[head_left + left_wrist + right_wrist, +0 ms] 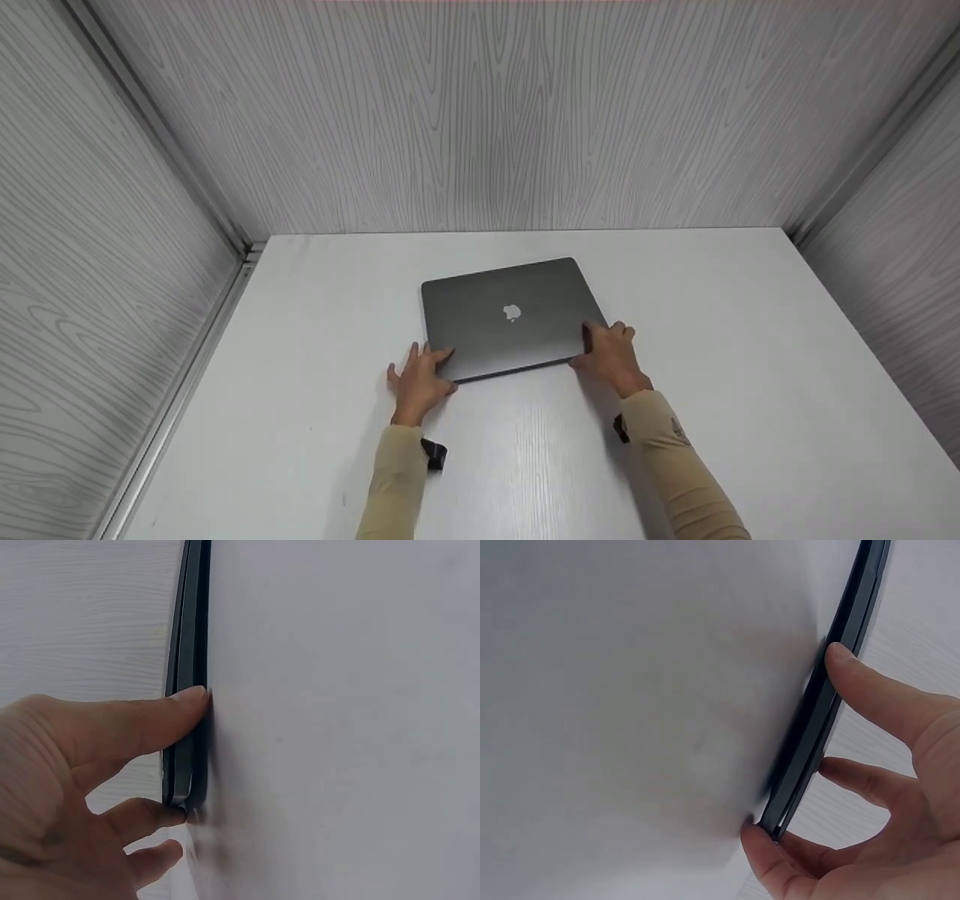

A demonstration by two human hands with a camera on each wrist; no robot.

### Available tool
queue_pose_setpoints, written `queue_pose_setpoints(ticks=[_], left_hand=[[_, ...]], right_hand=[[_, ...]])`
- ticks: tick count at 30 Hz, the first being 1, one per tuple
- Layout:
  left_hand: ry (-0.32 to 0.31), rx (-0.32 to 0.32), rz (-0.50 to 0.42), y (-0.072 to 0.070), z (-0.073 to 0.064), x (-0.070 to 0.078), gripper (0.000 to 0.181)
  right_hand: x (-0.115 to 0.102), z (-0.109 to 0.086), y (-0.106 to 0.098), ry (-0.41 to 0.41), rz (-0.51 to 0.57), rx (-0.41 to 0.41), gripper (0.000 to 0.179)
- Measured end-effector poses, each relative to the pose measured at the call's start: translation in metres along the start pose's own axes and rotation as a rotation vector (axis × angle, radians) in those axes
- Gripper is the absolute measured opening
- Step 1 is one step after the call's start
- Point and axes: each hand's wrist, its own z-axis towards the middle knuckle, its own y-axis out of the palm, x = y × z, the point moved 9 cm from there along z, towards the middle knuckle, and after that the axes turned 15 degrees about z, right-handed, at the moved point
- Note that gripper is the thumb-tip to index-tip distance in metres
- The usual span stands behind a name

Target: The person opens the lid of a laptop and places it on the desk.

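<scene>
A closed dark grey laptop with a pale apple logo on its lid lies slightly turned on the white table. My left hand holds its near left corner, with the thumb against the front edge and one finger over the lid. In the left wrist view that thumb presses on the laptop's thin edge, and other fingers reach round the corner. At the near right corner my right hand grips the laptop, thumb on the front edge. The right wrist view shows a fingertip at the corner of the edge.
The white table extends round the laptop on all sides. A grey wood-grain panel stands behind it, with further panels at the left and right. Each sleeved wrist carries a small black device.
</scene>
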Motion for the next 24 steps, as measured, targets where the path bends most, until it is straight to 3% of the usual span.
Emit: queue_pose_setpoints(ticks=[9,24], left_hand=[[0.029,-0.018,-0.002,0.003,0.009,0.009,0.06],[0.037,-0.072,-0.014,0.003,0.013,0.007,0.062]], right_hand=[[0.006,-0.01,-0.008,0.034,0.025,0.024,0.071],[0.004,-0.019,-0.006,0.07,0.032,0.038,0.072]])
